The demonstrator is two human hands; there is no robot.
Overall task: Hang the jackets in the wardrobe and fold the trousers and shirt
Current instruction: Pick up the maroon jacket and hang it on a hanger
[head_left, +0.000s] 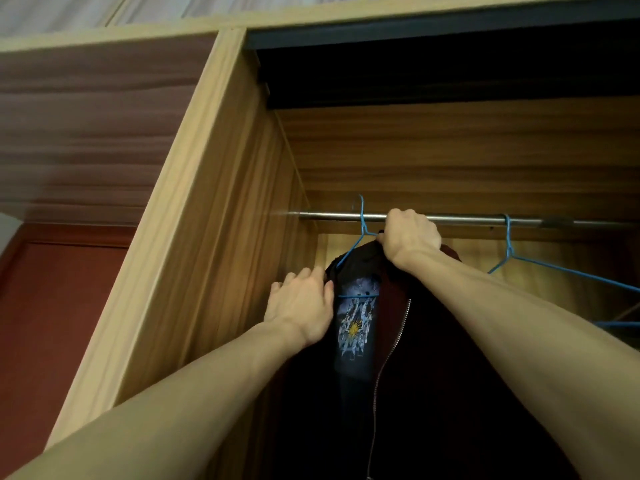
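Note:
A dark maroon zip jacket [433, 358] hangs on a blue wire hanger [362, 223] whose hook is over the metal wardrobe rail [467, 218]. A dark printed garment [356, 323] shows inside the jacket's open front. My right hand [410, 237] grips the jacket's collar at the hanger's neck, just under the rail. My left hand [301, 303] holds the jacket's left shoulder, fingers curled over its edge.
A second blue wire hanger [509, 244] hangs bare on the rail to the right. The wardrobe's wooden side panel [221, 237] stands close on the left; its back wall [450, 150] is behind. A reddish door [52, 323] is at the far left.

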